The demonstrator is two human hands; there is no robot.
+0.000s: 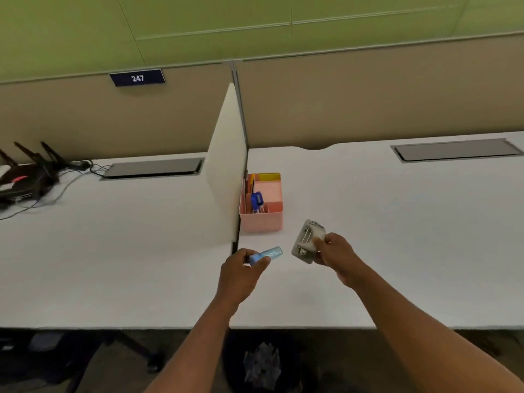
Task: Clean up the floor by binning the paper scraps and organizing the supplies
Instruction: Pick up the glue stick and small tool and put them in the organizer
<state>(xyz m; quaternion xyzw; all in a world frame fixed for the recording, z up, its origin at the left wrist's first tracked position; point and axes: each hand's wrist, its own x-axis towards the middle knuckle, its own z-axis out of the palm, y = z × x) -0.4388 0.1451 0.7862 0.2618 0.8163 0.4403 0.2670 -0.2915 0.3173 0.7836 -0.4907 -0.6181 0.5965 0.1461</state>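
Presently | we pinch blue stick [266, 255] in left hand [241, 275], grey stapler-like tool [307, 241] in right hand [337, 255] | pink organizer [262, 221] at twelve o'clock, likely destination.

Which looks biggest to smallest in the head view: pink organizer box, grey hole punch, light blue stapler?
1. Pink plastic organizer box, clearly largest.
2. Grey metal hole punch in the right hand.
3. Light blue slim stapler in the left hand; partly covered by fingers, so its gap to the punch is unsure.
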